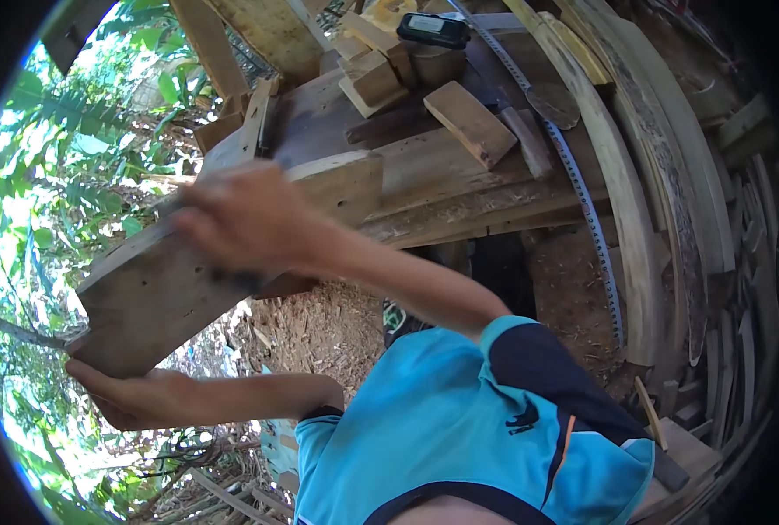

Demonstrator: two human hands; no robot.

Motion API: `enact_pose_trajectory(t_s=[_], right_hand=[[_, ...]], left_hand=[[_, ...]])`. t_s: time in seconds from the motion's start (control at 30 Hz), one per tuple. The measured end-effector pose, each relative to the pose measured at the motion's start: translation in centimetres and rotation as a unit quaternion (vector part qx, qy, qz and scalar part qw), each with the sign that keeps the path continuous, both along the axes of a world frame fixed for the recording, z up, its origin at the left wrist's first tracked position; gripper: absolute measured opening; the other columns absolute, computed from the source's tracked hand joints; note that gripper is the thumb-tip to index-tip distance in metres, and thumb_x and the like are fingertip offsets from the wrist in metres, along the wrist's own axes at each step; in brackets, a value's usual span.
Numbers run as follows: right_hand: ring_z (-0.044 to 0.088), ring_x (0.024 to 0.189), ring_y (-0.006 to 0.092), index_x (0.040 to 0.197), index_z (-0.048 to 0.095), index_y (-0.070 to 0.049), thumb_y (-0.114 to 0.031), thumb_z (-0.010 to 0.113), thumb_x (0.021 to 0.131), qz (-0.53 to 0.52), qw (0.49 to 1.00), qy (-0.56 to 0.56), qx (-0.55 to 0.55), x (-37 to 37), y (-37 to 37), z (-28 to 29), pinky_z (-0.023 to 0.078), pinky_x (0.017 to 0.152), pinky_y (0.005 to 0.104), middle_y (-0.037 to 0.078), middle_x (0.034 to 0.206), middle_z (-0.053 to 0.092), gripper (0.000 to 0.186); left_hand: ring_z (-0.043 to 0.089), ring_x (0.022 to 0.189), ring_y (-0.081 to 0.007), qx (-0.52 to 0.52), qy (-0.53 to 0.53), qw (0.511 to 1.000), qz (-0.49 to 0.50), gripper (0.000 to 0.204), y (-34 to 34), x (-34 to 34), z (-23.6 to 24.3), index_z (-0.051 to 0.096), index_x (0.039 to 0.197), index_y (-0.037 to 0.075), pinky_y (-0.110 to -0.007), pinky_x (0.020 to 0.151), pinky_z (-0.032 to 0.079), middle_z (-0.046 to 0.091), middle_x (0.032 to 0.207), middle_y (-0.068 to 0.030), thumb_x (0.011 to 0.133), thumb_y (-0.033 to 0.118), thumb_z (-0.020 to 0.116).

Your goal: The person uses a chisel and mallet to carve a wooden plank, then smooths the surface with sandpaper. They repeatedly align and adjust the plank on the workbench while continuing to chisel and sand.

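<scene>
A thick wooden board slants out past the left end of the workbench, with its cut end low and toward me. My left hand holds that near end from below, its fingers partly hidden by the wood. On the board's upper face is my right hand, closed and smeared by motion. Dark ends of a hand tool show on both sides of the right fist; its exact kind is too blurred to tell.
On the workbench lie wood blocks, a loose block, a wooden-handled tool and a black device. A tape measure hangs over the edge. Long planks stand at right; wood shavings cover the ground.
</scene>
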State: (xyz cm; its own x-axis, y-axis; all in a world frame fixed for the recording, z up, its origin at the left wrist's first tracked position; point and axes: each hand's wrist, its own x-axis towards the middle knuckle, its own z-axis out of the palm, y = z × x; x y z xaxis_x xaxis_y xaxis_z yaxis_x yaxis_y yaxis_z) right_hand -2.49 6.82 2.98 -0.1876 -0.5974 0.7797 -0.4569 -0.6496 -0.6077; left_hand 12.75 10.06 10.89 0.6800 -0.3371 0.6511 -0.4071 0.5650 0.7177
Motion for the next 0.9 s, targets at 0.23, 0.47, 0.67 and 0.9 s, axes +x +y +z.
enact_pose_trajectory(t_s=[0.23, 0.47, 0.67, 0.9], right_hand=[[0.059, 0.077, 0.0336, 0.091, 0.062, -0.004, -0.025, 0.042, 0.088, -0.094, 0.99, -0.042, 0.099, -7.4, -1.4, -10.7, 0.046, 0.07, 0.0413, 0.014, 0.083, 0.062, 0.029], [0.041, 0.114, 0.0333, 0.115, 0.052, -0.001, -0.016, 0.038, 0.084, -0.044, 0.998, -0.01, 0.042, -0.6, 0.5, -5.5, 0.023, 0.099, 0.0447, 0.019, 0.118, 0.048, 0.038], [0.043, 0.112, 0.034, 0.123, 0.046, 0.0, -0.026, 0.036, 0.087, 0.177, 0.963, -0.084, -0.187, 1.9, 3.1, 5.1, 0.026, 0.099, 0.0461, 0.022, 0.12, 0.047, 0.046], [0.043, 0.119, 0.0338, 0.115, 0.049, 0.003, -0.016, 0.033, 0.093, 0.116, 0.969, 0.173, 0.132, -5.0, -3.6, -10.6, 0.032, 0.103, 0.0379, 0.02, 0.127, 0.046, 0.033]], left_hand=[[0.038, 0.123, -0.0349, -0.067, 0.056, 0.914, -0.397, 0.076, -4.8, 10.1, -4.4, 0.031, 0.132, -0.007, -0.045, 0.103, 0.028, 0.04, 0.13, -0.0248, 0.077, 0.038, 0.056], [0.042, 0.118, -0.0342, 0.015, -0.089, 0.942, -0.323, 0.086, -3.8, 3.3, -3.1, 0.031, 0.132, -0.008, -0.043, 0.099, 0.034, 0.042, 0.127, -0.0255, 0.077, 0.056, 0.046], [0.046, 0.115, -0.0337, -0.015, -0.255, 0.906, -0.336, 0.097, -0.1, -2.0, -1.2, 0.031, 0.131, -0.009, -0.041, 0.096, 0.039, 0.043, 0.125, -0.0261, 0.076, 0.072, 0.037], [0.048, 0.109, -0.0245, 0.145, -0.239, 0.958, -0.066, 0.08, -1.8, 6.0, -4.3, 0.046, 0.121, -0.006, -0.036, 0.094, 0.037, 0.05, 0.119, -0.018, 0.08, 0.063, 0.048]])
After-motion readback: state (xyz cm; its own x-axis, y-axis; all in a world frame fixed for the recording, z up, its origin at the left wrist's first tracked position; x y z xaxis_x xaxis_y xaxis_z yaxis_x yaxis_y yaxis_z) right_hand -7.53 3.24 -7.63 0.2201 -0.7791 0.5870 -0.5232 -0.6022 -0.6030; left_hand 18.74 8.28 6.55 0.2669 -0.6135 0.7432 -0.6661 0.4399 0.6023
